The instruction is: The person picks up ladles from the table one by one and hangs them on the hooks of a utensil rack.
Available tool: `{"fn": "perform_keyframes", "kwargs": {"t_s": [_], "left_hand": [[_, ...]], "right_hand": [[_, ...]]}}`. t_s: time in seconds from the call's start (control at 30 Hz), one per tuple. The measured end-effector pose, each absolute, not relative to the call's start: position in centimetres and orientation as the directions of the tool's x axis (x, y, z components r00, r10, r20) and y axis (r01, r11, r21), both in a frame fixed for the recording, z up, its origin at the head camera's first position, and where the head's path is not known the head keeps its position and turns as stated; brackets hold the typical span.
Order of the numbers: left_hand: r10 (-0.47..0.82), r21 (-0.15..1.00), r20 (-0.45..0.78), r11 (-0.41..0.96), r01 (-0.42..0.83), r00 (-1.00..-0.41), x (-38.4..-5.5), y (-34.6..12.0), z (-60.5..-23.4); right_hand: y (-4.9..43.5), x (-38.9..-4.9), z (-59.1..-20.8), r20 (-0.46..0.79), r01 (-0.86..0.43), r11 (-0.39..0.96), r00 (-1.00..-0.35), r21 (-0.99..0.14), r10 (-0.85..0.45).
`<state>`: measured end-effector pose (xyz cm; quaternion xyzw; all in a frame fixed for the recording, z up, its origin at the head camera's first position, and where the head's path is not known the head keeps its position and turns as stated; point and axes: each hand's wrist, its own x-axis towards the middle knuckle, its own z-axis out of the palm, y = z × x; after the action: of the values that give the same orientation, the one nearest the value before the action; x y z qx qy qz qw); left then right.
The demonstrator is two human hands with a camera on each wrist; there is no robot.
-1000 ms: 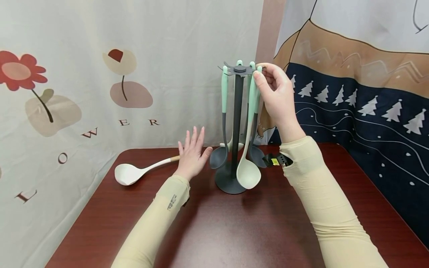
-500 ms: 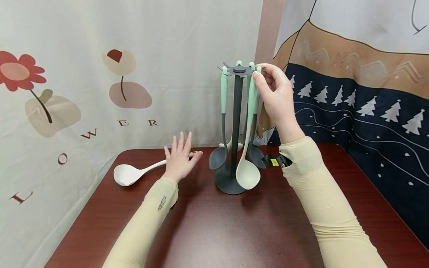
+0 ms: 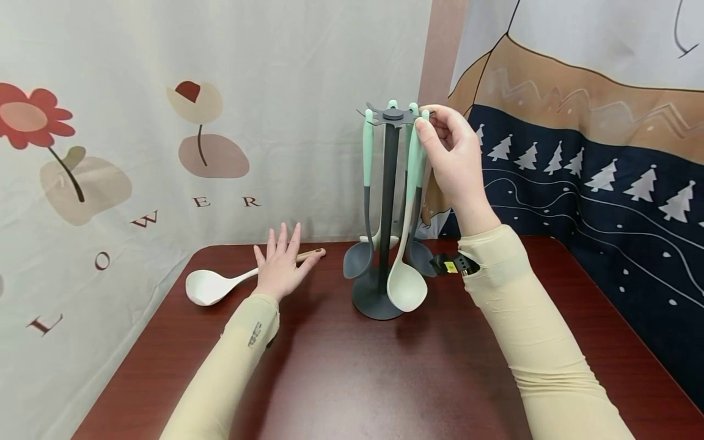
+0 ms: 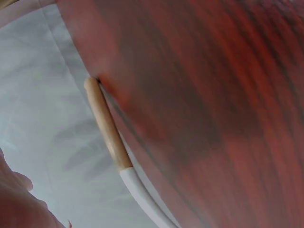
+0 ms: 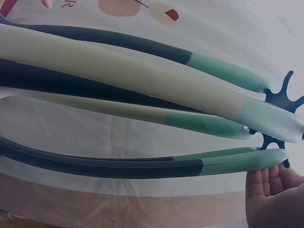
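Observation:
A white ladle [image 3: 208,287] with a wooden-ended handle [image 4: 108,126] lies on the table at the left. Over that handle my left hand [image 3: 279,272] spreads its straight fingers; part of the hand [image 4: 19,202] shows in the left wrist view's lower corner. A dark grey rotating utensil stand [image 3: 390,183] holds several green-handled utensils, among them a cream ladle [image 3: 407,287] at the front. At the stand's top my right hand [image 3: 456,156] pinches the handle end of a dark grey ladle [image 5: 228,166] beside its hook. The bent fingers are partly hidden behind the handle.
The stand's round base [image 3: 376,299] sits on the dark red table [image 3: 352,373]. Another dark grey utensil [image 3: 359,260] hangs on the stand's left side. Printed curtains [image 3: 308,122] rise behind the table's back edge, and a dark one [image 3: 616,244] borders the right.
My left hand has moved left and slightly down along the white ladle's handle, uncovering its wooden end. My right hand and the stand have stayed in place.

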<state>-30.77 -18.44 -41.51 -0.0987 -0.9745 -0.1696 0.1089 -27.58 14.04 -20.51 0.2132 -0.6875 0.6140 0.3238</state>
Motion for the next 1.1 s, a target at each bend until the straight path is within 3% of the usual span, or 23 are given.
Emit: {"fn": "perform_keyframes", "kwargs": {"t_s": [0.57,1.1], "left_hand": [[0.116,0.298,0.128,0.943,0.149,-0.985,-30.9,-21.5,-42.6],[0.064,0.287,0.155,0.952,0.107,-0.986,-31.6,-23.7,-43.7]], "right_hand": [[14.1,-27.6,-20.5,0.703,-0.687,0.155,-0.703,-0.71,0.104],[14.0,-27.6,-20.4,0.693,-0.677,0.153,-0.712,-0.72,0.109]]}}
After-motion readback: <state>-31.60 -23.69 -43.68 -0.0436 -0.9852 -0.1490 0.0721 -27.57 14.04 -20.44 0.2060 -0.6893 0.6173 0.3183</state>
